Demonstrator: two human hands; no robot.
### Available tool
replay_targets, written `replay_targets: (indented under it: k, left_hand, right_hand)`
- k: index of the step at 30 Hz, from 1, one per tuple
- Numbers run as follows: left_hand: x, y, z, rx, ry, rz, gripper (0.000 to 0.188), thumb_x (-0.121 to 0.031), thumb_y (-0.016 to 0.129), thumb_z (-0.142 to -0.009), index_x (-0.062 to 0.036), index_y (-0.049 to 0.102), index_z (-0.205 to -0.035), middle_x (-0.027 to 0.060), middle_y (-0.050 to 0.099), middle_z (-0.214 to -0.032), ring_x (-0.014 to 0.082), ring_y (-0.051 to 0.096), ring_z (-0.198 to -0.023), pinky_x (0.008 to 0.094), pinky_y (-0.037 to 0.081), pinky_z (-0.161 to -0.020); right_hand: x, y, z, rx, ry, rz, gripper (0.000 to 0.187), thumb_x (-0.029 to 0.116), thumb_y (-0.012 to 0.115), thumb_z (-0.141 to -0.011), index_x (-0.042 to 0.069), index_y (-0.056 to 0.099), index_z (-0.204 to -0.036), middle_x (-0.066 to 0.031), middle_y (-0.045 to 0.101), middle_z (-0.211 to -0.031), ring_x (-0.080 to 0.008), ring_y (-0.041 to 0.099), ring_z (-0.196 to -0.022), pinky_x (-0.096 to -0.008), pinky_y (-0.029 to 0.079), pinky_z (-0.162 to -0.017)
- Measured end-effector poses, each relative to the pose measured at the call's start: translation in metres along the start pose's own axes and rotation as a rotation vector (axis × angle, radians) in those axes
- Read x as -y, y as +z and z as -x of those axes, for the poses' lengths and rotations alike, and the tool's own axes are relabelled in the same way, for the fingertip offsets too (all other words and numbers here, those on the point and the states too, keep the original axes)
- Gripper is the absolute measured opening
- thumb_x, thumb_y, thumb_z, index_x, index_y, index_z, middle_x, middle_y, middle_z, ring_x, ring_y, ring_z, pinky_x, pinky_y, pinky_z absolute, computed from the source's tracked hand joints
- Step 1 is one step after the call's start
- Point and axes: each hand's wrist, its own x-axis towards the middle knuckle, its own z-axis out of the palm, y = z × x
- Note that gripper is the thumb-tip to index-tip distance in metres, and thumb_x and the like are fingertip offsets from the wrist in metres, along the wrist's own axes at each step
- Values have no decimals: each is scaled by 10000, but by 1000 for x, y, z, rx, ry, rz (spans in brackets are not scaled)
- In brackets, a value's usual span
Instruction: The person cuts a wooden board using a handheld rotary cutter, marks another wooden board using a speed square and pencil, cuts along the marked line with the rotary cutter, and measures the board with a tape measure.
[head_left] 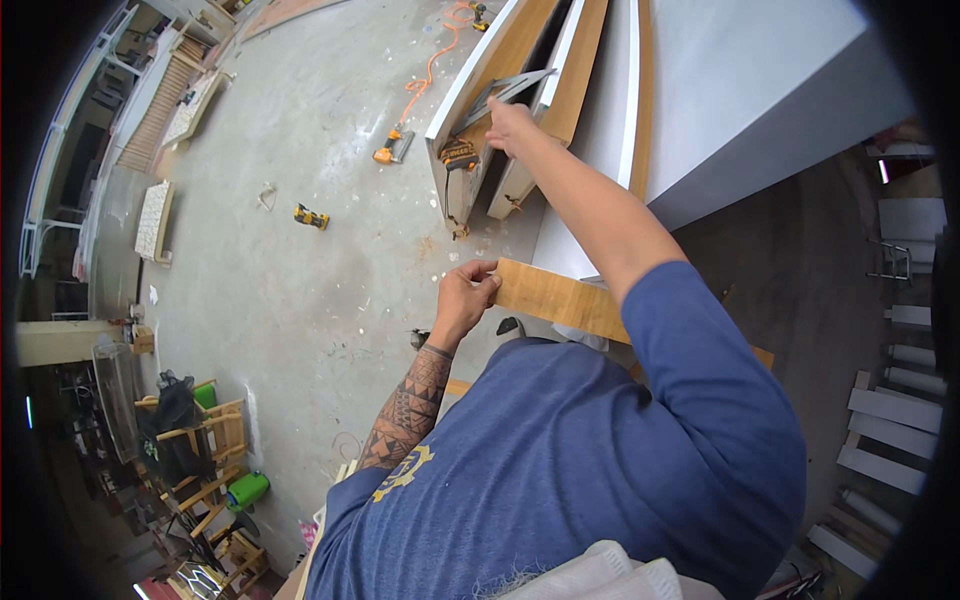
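At the near end of a wood-faced board [560,300], my left hand [466,300] pinches the board's left end between thumb and fingers. My right arm reaches far forward, and my right hand [512,130] has its fingers closed on a metal square [510,90]. That square lies across the tops of two long white-edged panels with wood-coloured faces. Just below my right hand, a black and orange tape measure [459,155] rests on the end of the left panel [478,75].
Large white panels [740,90] stand at the right. On the concrete floor [350,230] are an orange air tool [388,150] with an orange hose [432,65] and a yellow and black power tool [311,217]. Wooden frames [215,440] and a green container [248,489] stand lower left.
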Motion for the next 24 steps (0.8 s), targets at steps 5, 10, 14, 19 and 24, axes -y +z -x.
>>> replay_targets:
  k: [5, 10, 14, 19, 24]
  left_hand:
    - [-12, 5, -2, -22, 28, -38, 279, -121, 744, -988, -8, 780, -1241, 68, 768, -880, 130, 712, -704, 301, 588, -650]
    - [9, -1, 5, -98, 25, -62, 289, -128, 748, -981, -18, 780, -1246, 75, 781, -890, 141, 723, -717, 317, 597, -678]
    - [0, 5, 0, -51, 56, -83, 283, -133, 751, -986, -7, 778, -1238, 78, 788, -907, 134, 729, -732, 311, 598, -674]
    - [3, 2, 7, -45, 1, -20, 279, -128, 752, -993, 15, 766, -1232, 69, 773, -935, 121, 711, -726, 292, 587, -642]
    - [-8, 3, 4, -12, -28, 20, 288, -116, 753, -996, 10, 748, -1255, 61, 745, -941, 116, 683, -725, 282, 573, -629]
  right_hand:
    - [2, 4, -61, -229, -36, 6, 582, 356, 629, -1085, -66, 521, -1472, -275, 645, -1373, -443, 722, -1138, -559, 617, -978]
    - [-6, 24, -41, -269, -107, -6, 324, 208, 549, -1095, -76, 633, -1227, -246, 721, -1140, -356, 770, -916, -460, 672, -801]
    - [-5, -7, -42, -422, -420, 263, 305, 186, 529, -1082, -88, 655, -1128, -228, 727, -1008, -319, 765, -807, -422, 674, -711]
    - [7, -25, 78, -311, -723, 391, 350, 269, 554, -1044, -50, 663, -948, -298, 738, -909, -437, 741, -899, -523, 565, -850]
    - [21, -94, 237, 103, -919, 138, 237, 227, 675, -1035, -2, 629, -989, -160, 761, -942, -211, 728, -873, -375, 575, -818]
